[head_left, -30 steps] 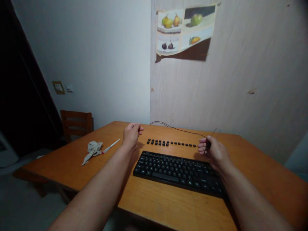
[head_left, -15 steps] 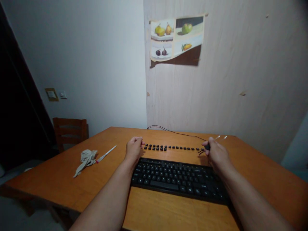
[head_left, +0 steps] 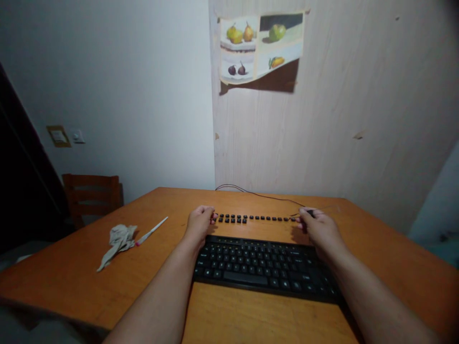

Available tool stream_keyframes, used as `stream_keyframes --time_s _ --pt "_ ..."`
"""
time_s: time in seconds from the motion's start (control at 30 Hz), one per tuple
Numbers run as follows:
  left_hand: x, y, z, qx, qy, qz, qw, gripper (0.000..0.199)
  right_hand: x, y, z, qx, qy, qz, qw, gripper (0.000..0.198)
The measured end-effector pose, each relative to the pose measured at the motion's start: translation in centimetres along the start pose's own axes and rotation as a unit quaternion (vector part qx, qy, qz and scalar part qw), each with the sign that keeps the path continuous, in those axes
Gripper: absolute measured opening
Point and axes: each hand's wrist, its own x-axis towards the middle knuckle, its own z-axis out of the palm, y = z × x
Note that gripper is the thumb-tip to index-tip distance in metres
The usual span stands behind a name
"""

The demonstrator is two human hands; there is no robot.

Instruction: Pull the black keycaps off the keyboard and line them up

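Two lines of small black keycaps [head_left: 233, 220] lie on the wooden table, beyond a black keyboard [head_left: 247, 277]. My left hand [head_left: 201, 222] is closed at their left end, its fingertips against or just beside the end keycaps. Whether it pinches one is hidden. At the right end of the longer line, my right hand [head_left: 317, 227] is closed around a small black-handled tool [head_left: 309, 213] with thin wires, which looks like a keycap puller. Its tips are near the last keycap on the right. Part of the keyboard's right side is hidden under my right forearm.
On the left of the table [head_left: 215, 315] lie a crumpled grey cloth [head_left: 122, 237] and a slim white brush-like stick [head_left: 152, 231]. A thin black cable [head_left: 265, 196] runs along the back. A wooden chair [head_left: 91, 196] stands beyond the left edge. Fruit pictures [head_left: 261, 48] hang on the wall.
My right hand has turned and moved slightly left with the tool, closer to the end keycap. My left fingertips now cover more of the line's left end. The view has shifted slightly.
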Motion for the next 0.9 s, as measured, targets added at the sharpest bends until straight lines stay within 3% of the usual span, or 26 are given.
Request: stream_keyframes --time_s 0.2,0.33,0.47,0.57,0.9 --pt "-0.4 -0.3 0.5 0.083 -0.071 0.035 0.993 0.028 -1.0 -0.3 0.5 -0.008 -0.075 -0.037 0.996 0.044" --pt "-0.8 -0.5 0.8 0.132 -0.121 0.048 0.983 0.027 -3.1 -1.2 2.1 0.046 -0.153 -0.007 0.987 0.045" --pt "-1.3 -0.4 1.2 0.163 -0.167 0.068 0.970 0.025 -5.7 -1.9 4.1 0.062 -0.237 0.020 0.969 0.040" --pt "-1.6 -0.5 1.5 0.198 -0.185 0.080 0.959 0.025 -7.0 -1.9 5.2 0.025 -0.289 -0.005 0.957 0.032" --pt "-1.7 -1.1 2.0 0.252 -0.213 0.086 0.940 0.021 -7.7 -1.0 6.6 -0.106 -0.338 -0.091 0.931 0.024"
